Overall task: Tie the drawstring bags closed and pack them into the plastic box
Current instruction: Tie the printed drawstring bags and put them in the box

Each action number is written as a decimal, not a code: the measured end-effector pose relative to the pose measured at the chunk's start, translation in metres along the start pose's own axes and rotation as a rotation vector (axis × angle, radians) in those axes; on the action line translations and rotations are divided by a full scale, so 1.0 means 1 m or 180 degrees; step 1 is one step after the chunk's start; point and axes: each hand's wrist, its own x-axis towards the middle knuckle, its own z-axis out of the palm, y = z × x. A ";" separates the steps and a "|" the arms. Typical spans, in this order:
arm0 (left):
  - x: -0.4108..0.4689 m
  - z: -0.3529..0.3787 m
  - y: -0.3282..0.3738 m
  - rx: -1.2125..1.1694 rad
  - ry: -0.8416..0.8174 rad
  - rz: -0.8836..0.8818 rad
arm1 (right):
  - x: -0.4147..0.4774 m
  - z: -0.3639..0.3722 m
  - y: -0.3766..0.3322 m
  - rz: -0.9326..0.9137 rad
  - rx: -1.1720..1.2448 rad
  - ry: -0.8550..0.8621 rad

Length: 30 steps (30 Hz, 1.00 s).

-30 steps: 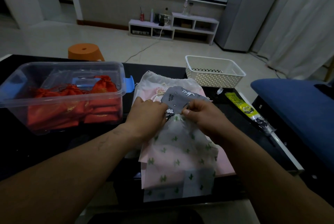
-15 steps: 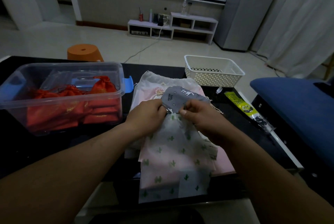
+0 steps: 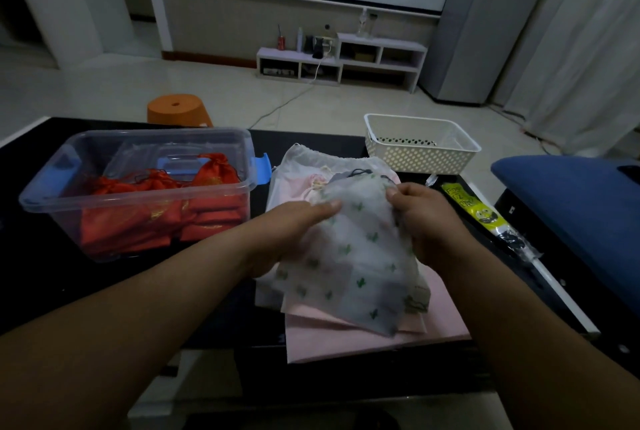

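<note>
while pinched at its top corners by left hand (image 3: 294,221) and right hand (image 3: 426,218), set apart, cactus bag (image 3: 363,256) over the pink pile (image 3: 346,339) on the counter (image 3: 52,277), not yet tied. next, likely: find cords, cinch, carry left into plastic box (image 3: 86,149).

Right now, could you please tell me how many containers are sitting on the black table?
2. The clear plastic box is on the left, holding red bags; the white basket sits at the far right edge, beyond the cactus-print bag. No others show.
</note>
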 end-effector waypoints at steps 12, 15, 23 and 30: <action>-0.062 -0.056 0.027 -0.0507 0.0958 0.1237 | 0.006 0.027 -0.021 -0.0071 0.0877 0.0117; -0.068 -0.105 0.045 -0.0267 0.1978 0.1762 | -0.011 0.062 -0.044 -0.0652 0.0504 -0.0129; -0.080 -0.237 0.051 0.1143 0.4236 0.1436 | -0.019 0.205 -0.092 -0.1929 -0.1294 -0.0313; -0.096 -0.191 0.018 0.3633 0.2425 0.0375 | -0.002 0.245 -0.075 -0.2128 -0.2998 0.0087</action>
